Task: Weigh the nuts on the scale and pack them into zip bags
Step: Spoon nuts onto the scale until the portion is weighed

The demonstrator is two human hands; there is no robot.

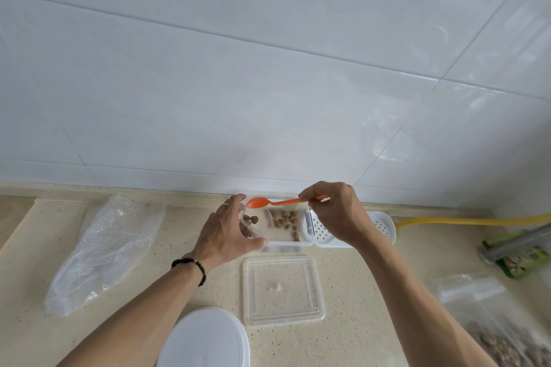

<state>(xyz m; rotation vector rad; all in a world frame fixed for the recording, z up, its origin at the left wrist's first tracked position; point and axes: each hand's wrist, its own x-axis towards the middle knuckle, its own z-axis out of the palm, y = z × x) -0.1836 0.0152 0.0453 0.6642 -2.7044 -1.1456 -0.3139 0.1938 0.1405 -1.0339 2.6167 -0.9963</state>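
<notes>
head cam | looks forward-down, near | counter (372, 292) low, wall (268, 53) fills most, perhaps tilted

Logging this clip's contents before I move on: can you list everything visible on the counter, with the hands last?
Orange plastic spoon: one, above container, empty.
Clear rectangular plastic container: one, counter back, holds brown nuts.
Small clear zip bag: one, few nuts inside.
Clear square lid: one, nearer.
White round lid: one, bottom.
Crumpled clear plastic bag: one, left.
Large clear bag of nuts: one, bottom right.
Green packet: one, right.
Left hand: holds zip bag.
Right hand: holds spoon.
</notes>
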